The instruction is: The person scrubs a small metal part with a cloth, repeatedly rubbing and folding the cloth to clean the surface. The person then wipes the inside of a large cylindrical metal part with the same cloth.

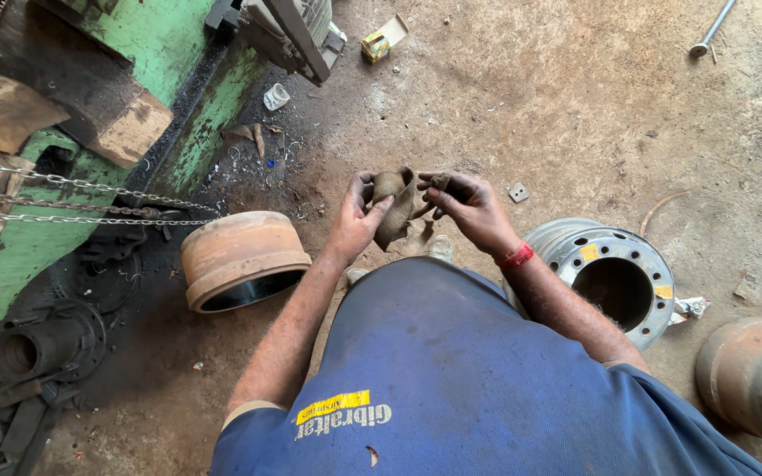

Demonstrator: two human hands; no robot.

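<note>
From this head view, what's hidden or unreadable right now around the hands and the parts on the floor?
- Small dark piece: mostly covered by the right hand; its kind is unclear.
- Cloth strip: its lower end is hidden behind the left hand.
- Rusty drum at right: cut off by the frame edge.
- Wheel rim: its near side is hidden by the right forearm.

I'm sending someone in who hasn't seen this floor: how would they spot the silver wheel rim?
Start from the person in the blue shirt crouched on the dirt floor. Just past their right forearm, below the right hand with the red wrist band, lies the wheel rim. It alone is silvery, ringed with bolt holes and yellow stickers; the neighbouring drums are rusty orange.
</note>
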